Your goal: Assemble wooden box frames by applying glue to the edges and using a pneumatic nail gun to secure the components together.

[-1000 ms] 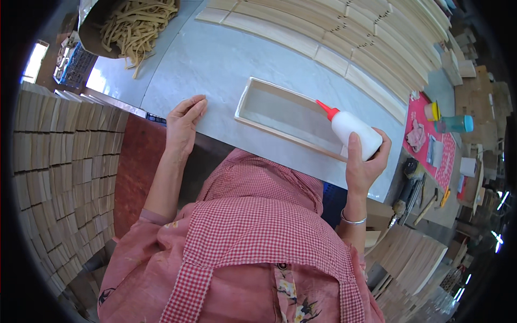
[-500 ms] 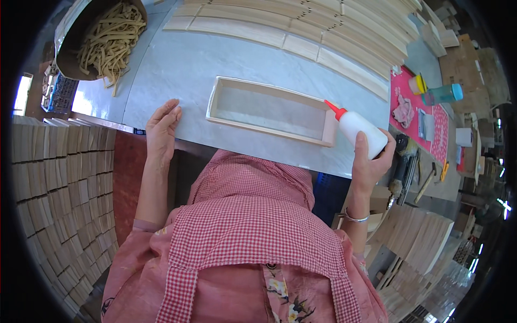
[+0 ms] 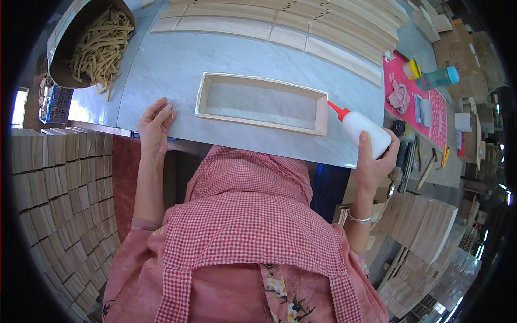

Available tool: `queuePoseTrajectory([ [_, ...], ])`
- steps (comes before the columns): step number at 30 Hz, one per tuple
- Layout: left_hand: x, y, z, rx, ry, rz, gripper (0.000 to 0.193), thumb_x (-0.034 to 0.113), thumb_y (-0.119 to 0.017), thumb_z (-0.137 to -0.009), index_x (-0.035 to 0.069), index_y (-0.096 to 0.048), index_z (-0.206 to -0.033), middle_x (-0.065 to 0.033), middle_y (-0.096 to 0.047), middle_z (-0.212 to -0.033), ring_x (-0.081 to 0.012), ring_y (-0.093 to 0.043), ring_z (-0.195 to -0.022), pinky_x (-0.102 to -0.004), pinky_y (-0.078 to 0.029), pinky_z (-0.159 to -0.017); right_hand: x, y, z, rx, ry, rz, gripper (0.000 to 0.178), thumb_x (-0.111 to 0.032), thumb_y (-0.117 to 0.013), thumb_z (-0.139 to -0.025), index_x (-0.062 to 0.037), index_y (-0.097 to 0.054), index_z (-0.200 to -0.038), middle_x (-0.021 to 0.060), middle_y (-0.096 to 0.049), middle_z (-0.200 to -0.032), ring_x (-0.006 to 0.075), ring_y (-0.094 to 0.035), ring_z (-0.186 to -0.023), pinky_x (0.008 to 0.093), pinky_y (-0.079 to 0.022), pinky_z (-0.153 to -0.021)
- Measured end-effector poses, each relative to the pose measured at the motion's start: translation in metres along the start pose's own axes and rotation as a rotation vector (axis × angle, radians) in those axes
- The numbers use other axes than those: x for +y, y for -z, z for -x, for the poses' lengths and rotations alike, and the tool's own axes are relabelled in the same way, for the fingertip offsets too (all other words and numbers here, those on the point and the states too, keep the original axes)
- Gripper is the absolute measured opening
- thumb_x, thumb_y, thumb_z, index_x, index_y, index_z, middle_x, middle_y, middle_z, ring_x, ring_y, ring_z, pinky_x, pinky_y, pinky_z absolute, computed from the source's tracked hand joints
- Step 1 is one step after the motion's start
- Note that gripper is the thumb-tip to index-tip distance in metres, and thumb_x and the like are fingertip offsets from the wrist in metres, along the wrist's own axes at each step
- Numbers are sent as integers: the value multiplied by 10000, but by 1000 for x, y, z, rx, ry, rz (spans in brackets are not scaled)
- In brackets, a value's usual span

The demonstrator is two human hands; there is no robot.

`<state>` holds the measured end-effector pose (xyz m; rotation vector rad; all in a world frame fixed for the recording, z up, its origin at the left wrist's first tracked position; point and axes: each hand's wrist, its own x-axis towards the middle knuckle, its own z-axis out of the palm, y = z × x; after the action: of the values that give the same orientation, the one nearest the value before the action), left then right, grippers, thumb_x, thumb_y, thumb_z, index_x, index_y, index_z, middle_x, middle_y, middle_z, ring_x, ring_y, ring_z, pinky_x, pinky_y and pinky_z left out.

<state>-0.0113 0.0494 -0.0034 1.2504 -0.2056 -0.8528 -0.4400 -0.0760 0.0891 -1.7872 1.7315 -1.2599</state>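
My right hand point(image 3: 377, 159) is wrapped around a white squeeze bottle point(image 3: 368, 132) with a red pointed nozzle. The nozzle tip is at the far right corner of a shallow, pale wooden rectangular frame point(image 3: 261, 125); whether it touches cannot be told. The frame lies on the grey table, whose surface shows through it. A whitish line runs along the far and left parts of its rim. To the left of the frame, my left hand point(image 3: 156, 126) is held by the table's near edge, fingers loosely curved and holding nothing.
A container point(image 3: 60, 59) of tan rubber-like strips lies tipped at the far left. Wooden boards point(image 3: 258, 29) line the table's far side. On the right, a pink mat point(image 3: 396, 91) bears a cloth, a yellow-rimmed cup and a teal bottle; a hammer point(image 3: 426, 171) lies nearer. Stacked wood point(image 3: 59, 183) stands left.
The bottle's nozzle has gone from over the frame's right end to just outside its far right corner. The whole view has shifted slightly. My left hand stays beside the frame.
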Motion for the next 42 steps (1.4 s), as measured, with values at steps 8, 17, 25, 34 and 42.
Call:
queuePoseTrajectory([
  [8, -5, 4, -5, -12, -40, -5, 289, -36, -676, -906, -95, -634, -1186, -158, -673, -1104, -196, -659, -961, -281, -538, -950, -9, 27, 26, -50, -62, 29, 454, -170, -764, -819, -22, -552, -1193, 137, -623, -1065, 235, -596, -891, 342, -512, -795],
  [17, -4, 7, 2, -32, -93, -126, 275, -33, -652, -893, -68, -670, -1165, -137, -699, -996, -169, -657, -910, -234, -518, -885, -33, 15, 46, -175, -172, -75, 440, -158, -740, -815, -28, -554, -1192, 128, -605, -1088, 235, -578, -915, 347, -498, -821],
  [25, -15, 15, 1, -77, -122, -118, 309, -38, -620, -920, -58, -635, -1228, -117, -679, -992, -176, -650, -950, -261, -522, -922, -85, -82, 64, -478, -34, -387, 501, -149, -754, -801, -42, -503, -1222, 130, -594, -1077, 257, -604, -911, 360, -532, -775],
  [34, -2, 4, 7, -34, -66, 134, 364, -63, -653, -903, -54, -592, -1261, -139, -682, -1056, -178, -660, -936, -289, -539, -951, -96, -121, 68, -546, 117, -370, 527, -138, -784, -801, -33, -487, -1224, 136, -605, -1052, 256, -640, -855, 334, -555, -696],
  [42, -9, 9, 4, -16, -102, 52, 357, -69, -676, -896, -47, -609, -1246, -151, -674, -1142, -201, -670, -1013, -294, -531, -981, -87, -95, 61, -493, 123, -285, 509, -129, -782, -791, -26, -506, -1205, 134, -611, -1038, 247, -630, -834, 336, -541, -703],
])
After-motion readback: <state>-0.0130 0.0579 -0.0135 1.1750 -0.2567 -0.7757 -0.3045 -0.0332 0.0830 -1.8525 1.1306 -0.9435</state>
